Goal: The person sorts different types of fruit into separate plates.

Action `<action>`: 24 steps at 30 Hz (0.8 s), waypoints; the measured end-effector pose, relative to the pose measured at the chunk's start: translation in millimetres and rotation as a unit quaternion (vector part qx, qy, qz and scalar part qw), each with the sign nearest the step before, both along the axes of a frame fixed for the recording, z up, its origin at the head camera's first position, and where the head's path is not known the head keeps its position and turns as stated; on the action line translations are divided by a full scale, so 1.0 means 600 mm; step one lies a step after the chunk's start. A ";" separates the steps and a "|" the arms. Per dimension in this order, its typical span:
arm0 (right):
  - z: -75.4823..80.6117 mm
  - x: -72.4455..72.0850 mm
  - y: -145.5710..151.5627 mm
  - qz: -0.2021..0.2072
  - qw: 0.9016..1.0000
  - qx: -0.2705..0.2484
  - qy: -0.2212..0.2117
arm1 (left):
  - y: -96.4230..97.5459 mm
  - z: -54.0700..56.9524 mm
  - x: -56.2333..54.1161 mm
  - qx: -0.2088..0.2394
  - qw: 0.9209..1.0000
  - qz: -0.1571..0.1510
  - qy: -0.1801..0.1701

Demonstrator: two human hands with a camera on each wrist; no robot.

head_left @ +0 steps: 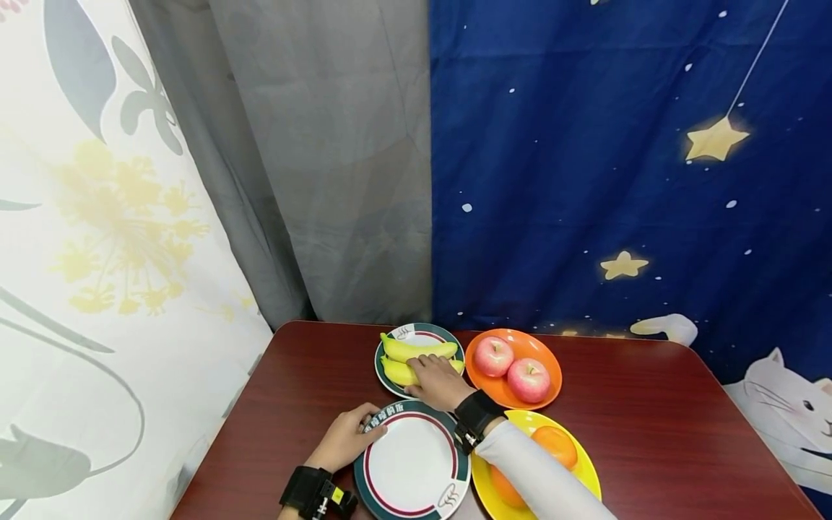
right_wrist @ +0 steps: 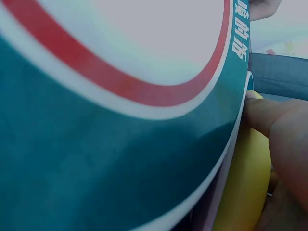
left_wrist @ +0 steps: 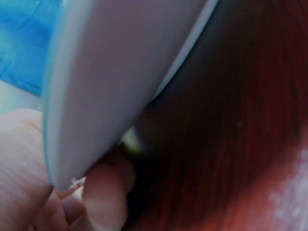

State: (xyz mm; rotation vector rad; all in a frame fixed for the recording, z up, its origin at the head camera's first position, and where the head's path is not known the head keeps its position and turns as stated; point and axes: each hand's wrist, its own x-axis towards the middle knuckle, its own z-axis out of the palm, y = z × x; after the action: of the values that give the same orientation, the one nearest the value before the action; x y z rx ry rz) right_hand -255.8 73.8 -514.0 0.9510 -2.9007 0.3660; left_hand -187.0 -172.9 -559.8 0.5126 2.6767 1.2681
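My left hand [head_left: 344,438] grips the left rim of a white plate [head_left: 412,462] with a green border, thumb on top. In the left wrist view the fingers [left_wrist: 105,195] curl under the plate's edge. My right hand [head_left: 440,384] reaches past this plate and holds the nearer yellow banana [head_left: 398,372], which lies on a smaller green-rimmed plate [head_left: 422,334] behind. The right wrist view shows the thumb on one side of the banana [right_wrist: 248,178]; the other fingers are partly hidden. A second banana [head_left: 419,349] lies just behind it.
An orange plate [head_left: 551,361] with two apples [head_left: 529,380] stands at the back right. Below it a yellow plate [head_left: 588,473] carries oranges [head_left: 555,446], partly covered by my right sleeve. The brown table [head_left: 656,426] extends to the right; curtains [head_left: 351,180] hang behind.
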 end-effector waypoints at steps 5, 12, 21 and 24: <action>-0.003 -0.001 0.002 0.001 1.000 0.012 0.019 | -0.003 -0.008 -0.004 0.030 1.000 -0.004 -0.003; 0.016 0.001 0.003 0.019 0.998 0.008 0.058 | -0.007 -0.009 -0.004 0.045 0.999 0.002 -0.005; 0.100 0.063 0.012 0.054 0.995 -0.041 0.066 | -0.008 -0.008 -0.002 0.051 0.998 0.007 -0.026; 0.101 0.101 0.010 0.093 0.992 -0.041 0.070 | -0.007 -0.010 -0.004 0.054 0.998 0.003 -0.020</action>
State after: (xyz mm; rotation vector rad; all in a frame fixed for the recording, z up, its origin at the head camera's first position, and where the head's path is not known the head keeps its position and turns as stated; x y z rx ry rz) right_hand -195.4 79.9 -453.3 1.1875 -2.6584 0.4071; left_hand -189.3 -177.0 -565.9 0.4883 2.5902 1.4160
